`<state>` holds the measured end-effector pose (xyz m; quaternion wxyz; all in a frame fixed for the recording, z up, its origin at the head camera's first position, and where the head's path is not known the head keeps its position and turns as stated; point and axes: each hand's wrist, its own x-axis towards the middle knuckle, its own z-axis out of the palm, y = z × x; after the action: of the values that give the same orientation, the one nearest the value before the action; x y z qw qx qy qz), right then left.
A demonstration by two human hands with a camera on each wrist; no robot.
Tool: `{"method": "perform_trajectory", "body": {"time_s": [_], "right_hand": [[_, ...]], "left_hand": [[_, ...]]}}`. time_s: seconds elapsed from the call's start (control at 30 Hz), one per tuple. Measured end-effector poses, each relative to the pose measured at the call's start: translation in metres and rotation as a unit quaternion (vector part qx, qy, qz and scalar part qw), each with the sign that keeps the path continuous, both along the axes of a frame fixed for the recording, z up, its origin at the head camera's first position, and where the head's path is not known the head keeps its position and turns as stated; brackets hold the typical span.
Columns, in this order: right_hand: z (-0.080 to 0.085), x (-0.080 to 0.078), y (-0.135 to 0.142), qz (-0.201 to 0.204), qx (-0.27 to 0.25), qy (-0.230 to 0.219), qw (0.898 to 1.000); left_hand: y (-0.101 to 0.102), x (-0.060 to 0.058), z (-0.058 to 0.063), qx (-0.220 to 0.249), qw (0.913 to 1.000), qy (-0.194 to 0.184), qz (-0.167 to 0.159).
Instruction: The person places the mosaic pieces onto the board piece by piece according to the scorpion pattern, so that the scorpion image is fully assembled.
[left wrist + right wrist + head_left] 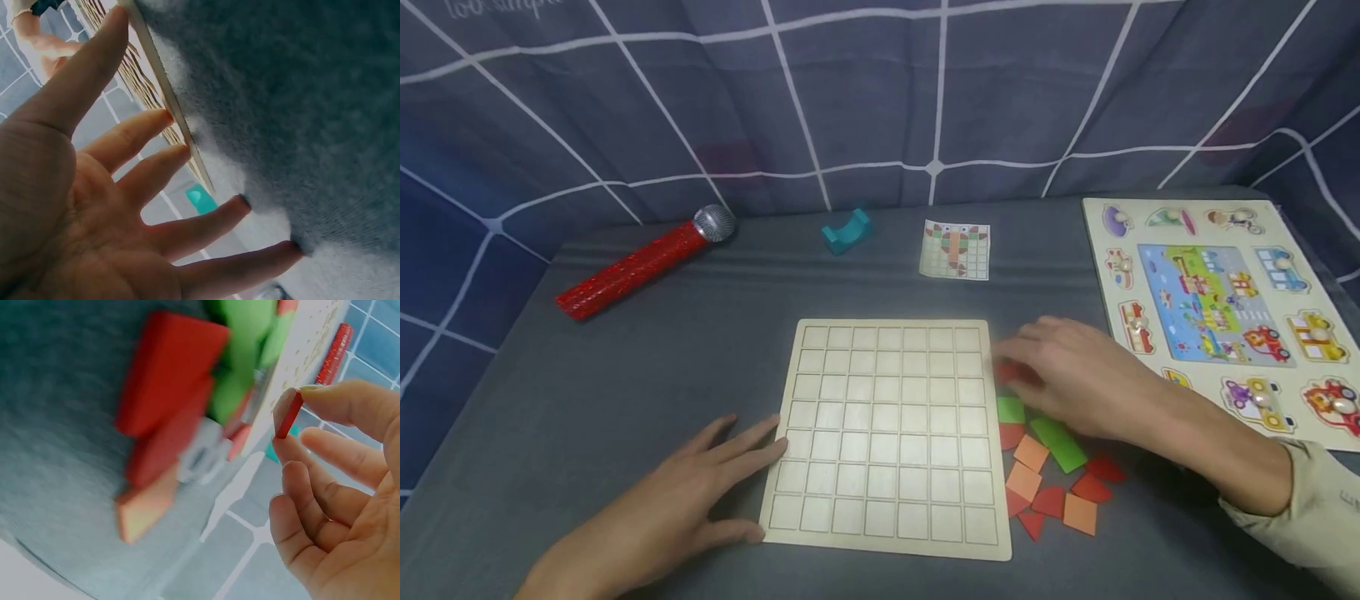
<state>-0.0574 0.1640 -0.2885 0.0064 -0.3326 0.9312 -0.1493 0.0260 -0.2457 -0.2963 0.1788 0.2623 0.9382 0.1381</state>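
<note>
A pale wooden grid board (pixel 891 429) lies on the grey cloth. My left hand (pixel 700 483) is at its left edge, fingers spread and fairly straight, with fingertips touching the rim; the left wrist view shows the same hand (pixel 119 206) from the palm side. At the board's right edge my right hand (pixel 1060 375) holds a small red piece (pixel 289 415), pinched between thumb and fingertip. Below that hand lie loose pieces: a green rectangle (pixel 1060 444), orange squares (pixel 1080 514), and red rounded pieces (pixel 1049 502). The hand covers part of this pile.
A small pattern card (pixel 955 250) lies beyond the board. Behind on the left is a red toy microphone (pixel 636 267), and a teal curved block (pixel 847 232) sits near the back. At the right is a knobbed picture puzzle (pixel 1217 304). A checked cloth (pixel 865 92) hangs behind.
</note>
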Motion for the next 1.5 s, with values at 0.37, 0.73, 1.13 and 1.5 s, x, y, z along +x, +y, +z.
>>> {"method": "perform_trajectory", "body": {"time_s": [0.37,0.73,1.13,1.5], "right_hand": [[0.003,-0.006,-0.020,0.038,-0.065,0.003,0.997],[-0.002,-0.028,-0.078,0.076,-0.096,-0.017,0.992],[-0.003,-0.043,-0.142,0.106,-0.072,-0.096,0.987],[-0.007,-0.048,-0.176,0.124,-0.046,-0.071,0.989]], "left_hand": [[0.002,-0.007,0.001,0.002,0.9994,-0.036,0.002],[0.010,-0.009,0.003,0.010,0.9968,-0.068,0.042],[0.008,-0.011,0.000,0.003,0.9971,-0.061,0.046],[0.010,-0.013,0.000,-0.007,0.9961,-0.075,0.046]]}}
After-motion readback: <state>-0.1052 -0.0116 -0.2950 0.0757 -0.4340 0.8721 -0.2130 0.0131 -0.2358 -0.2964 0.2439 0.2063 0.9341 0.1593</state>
